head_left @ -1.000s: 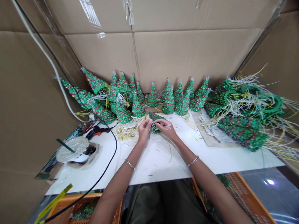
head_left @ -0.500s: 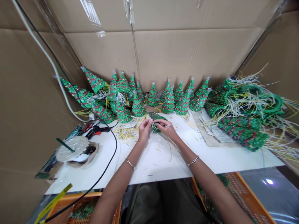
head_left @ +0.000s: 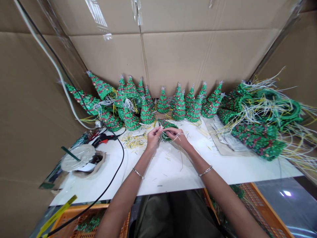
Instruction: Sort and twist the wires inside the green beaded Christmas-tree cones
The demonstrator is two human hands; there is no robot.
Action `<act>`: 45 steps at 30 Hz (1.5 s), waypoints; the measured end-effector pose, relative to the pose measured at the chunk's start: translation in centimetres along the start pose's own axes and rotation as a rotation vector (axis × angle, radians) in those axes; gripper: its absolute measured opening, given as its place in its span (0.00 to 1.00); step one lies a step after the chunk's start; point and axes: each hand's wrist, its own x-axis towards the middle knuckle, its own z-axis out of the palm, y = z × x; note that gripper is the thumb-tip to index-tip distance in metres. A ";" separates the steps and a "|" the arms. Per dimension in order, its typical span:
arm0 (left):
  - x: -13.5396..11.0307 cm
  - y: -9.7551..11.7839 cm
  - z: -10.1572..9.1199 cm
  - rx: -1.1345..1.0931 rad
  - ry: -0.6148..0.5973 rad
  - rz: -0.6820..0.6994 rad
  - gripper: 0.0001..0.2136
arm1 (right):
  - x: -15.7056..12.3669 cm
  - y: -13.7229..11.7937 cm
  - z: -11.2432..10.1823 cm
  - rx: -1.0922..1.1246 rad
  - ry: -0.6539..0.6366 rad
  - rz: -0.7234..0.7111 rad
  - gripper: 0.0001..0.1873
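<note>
Being pinched by fingers of left hand (head_left: 153,138) and right hand (head_left: 179,137), one beaded tree (head_left: 166,128) was worked; the standing row (head_left: 178,106) was judged done, the tangled pile (head_left: 257,134) left.

Head-worn camera — looking forward and down, close over the white table (head_left: 247,167).

A small green tree (head_left: 168,126) with red garlands lies tipped on its side just above the white worktop (head_left: 173,172), gripped by the right hand (head_left: 180,138). Thin white wires (head_left: 164,135) fan from its base, pinched by the left hand (head_left: 153,138).
</note>
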 end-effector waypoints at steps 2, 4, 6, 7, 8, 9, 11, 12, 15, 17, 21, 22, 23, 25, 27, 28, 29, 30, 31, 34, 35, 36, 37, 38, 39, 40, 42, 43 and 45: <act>0.0 0.1 -0.1 -0.002 -0.005 -0.012 0.15 | 0.0 -0.1 0.1 -0.014 0.002 0.005 0.15; 0.1 0.1 -0.1 -0.001 -0.007 -0.011 0.15 | 0.0 -0.4 0.2 -0.012 0.027 0.019 0.15; 0.1 0.2 -0.1 -0.023 0.003 -0.010 0.16 | 0.0 -0.9 0.1 0.002 0.086 0.016 0.15; 0.1 0.2 -0.1 -0.042 0.011 -0.013 0.16 | 0.0 -1.1 0.1 0.004 0.123 0.001 0.16; 0.1 0.3 -0.1 -0.061 0.019 -0.014 0.17 | 0.0 -1.3 0.0 0.002 0.157 -0.019 0.16; 0.0 0.4 0.0 -0.079 0.023 -0.013 0.17 | 0.1 -1.5 0.0 -0.003 0.181 -0.036 0.17; -0.1 0.5 0.1 -0.108 0.014 -0.011 0.18 | 0.2 -1.7 -0.2 0.004 0.191 -0.043 0.19; -0.1 0.6 0.1 -0.119 0.007 -0.015 0.18 | 0.2 -1.7 -0.2 0.028 0.185 -0.026 0.20; -0.1 0.5 0.0 -0.139 0.003 -0.049 0.20 | 0.3 -1.4 -0.1 0.192 0.161 0.091 0.21; 0.0 0.3 -0.1 -0.141 0.007 -0.065 0.20 | 0.4 -1.3 0.0 0.341 0.135 0.197 0.21; 0.3 0.0 -0.3 -0.117 0.008 -0.069 0.20 | 0.5 -1.1 0.2 0.617 0.110 0.305 0.20; 0.3 0.0 -0.3 -0.114 0.014 -0.067 0.20 | 0.6 -1.1 0.2 0.665 0.126 0.292 0.19; 0.3 0.0 -0.3 -0.115 0.019 -0.064 0.19 | 0.7 -1.0 0.2 0.703 0.146 0.271 0.19; 0.2 0.1 -0.3 -0.112 0.028 -0.047 0.19 | 0.9 -1.0 0.1 0.740 0.169 0.225 0.19; 0.1 0.3 -0.3 -0.081 0.033 -0.008 0.18 | 0.9 -1.0 0.0 0.738 0.159 0.214 0.19; 0.0 0.4 -0.2 -0.053 0.037 0.020 0.17 | 0.9 -1.0 0.0 0.721 0.144 0.226 0.19; -0.2 0.6 -0.1 -0.024 0.041 0.049 0.16 | 0.8 -1.0 -0.1 0.691 0.122 0.245 0.19; -0.3 0.7 -0.1 0.004 0.043 0.075 0.15 | 0.7 -1.1 -0.1 0.652 0.100 0.268 0.19; -0.4 0.9 0.0 0.028 0.039 0.097 0.14 | 0.6 -1.2 -0.1 0.605 0.076 0.286 0.19; -0.7 1.3 0.3 0.049 -0.006 0.131 0.12 | 0.4 -1.3 -0.1 0.454 0.021 0.291 0.22; -0.9 1.5 0.4 0.039 -0.026 0.131 0.12 | 0.3 -1.3 0.0 0.415 0.010 0.283 0.22; -1.0 1.6 0.5 0.026 -0.041 0.127 0.12 | 0.3 -1.3 0.0 0.384 0.000 0.275 0.23; -1.1 1.7 0.6 0.014 -0.051 0.121 0.12 | 0.2 -1.3 0.0 0.357 -0.006 0.270 0.23; -1.2 1.8 0.7 0.008 -0.058 0.113 0.12 | 0.2 -1.4 0.1 0.332 -0.005 0.268 0.23; -1.2 1.8 0.8 0.010 -0.063 0.109 0.12 | 0.2 -1.4 0.1 0.305 -0.002 0.265 0.23; -1.2 1.8 0.8 0.018 -0.064 0.108 0.12 | 0.2 -1.5 0.1 0.276 0.006 0.263 0.23; -1.2 1.7 0.8 0.037 -0.063 0.110 0.13 | 0.1 -1.8 0.2 0.218 0.021 0.255 0.23; -1.2 1.6 0.8 0.043 -0.060 0.112 0.12 | 0.1 -2.0 0.2 0.194 0.018 0.246 0.22; -1.1 1.4 0.7 0.055 -0.058 0.117 0.12 | 0.1 -2.1 0.2 0.154 0.002 0.214 0.22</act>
